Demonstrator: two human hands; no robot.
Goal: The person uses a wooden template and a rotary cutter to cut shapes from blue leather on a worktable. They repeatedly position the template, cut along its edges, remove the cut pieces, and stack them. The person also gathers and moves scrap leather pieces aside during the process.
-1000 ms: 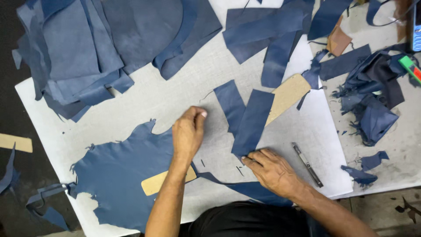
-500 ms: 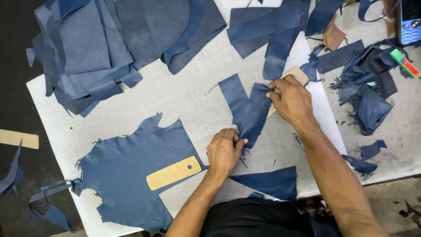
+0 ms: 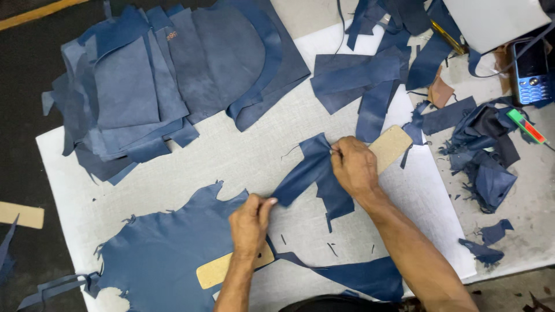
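- Nearest edge: a long blue offcut point(image 3: 358, 276) lies flat on the white surface point(image 3: 191, 167), already severed from its parent material.
- A tan template point(image 3: 222, 270) rests on the large hide point(image 3: 167, 248), partly under the left wrist. The hide's edges are ragged and notched, which suggests several pieces are cut out; much of it looks uncut.
- Left hand point(image 3: 250, 222): thumb and fingers pinched shut on the lower end of a cut strip point(image 3: 309, 170).
- Right hand point(image 3: 354, 167): closed on the strip's upper end. The 2 hands are apart and hold the strip stretched between them, raised off the surface at mid-board.
- A second template point(image 3: 392, 147) lies just beyond the right hand.
- Right side: a heap of scraps point(image 3: 488, 156) and a phone point(image 3: 529, 72), off the board.
- Far side: a stack of cut pieces point(image 3: 139, 98) at left and more strips point(image 3: 361, 84) at centre, so cutting appears well advanced but unfinished.
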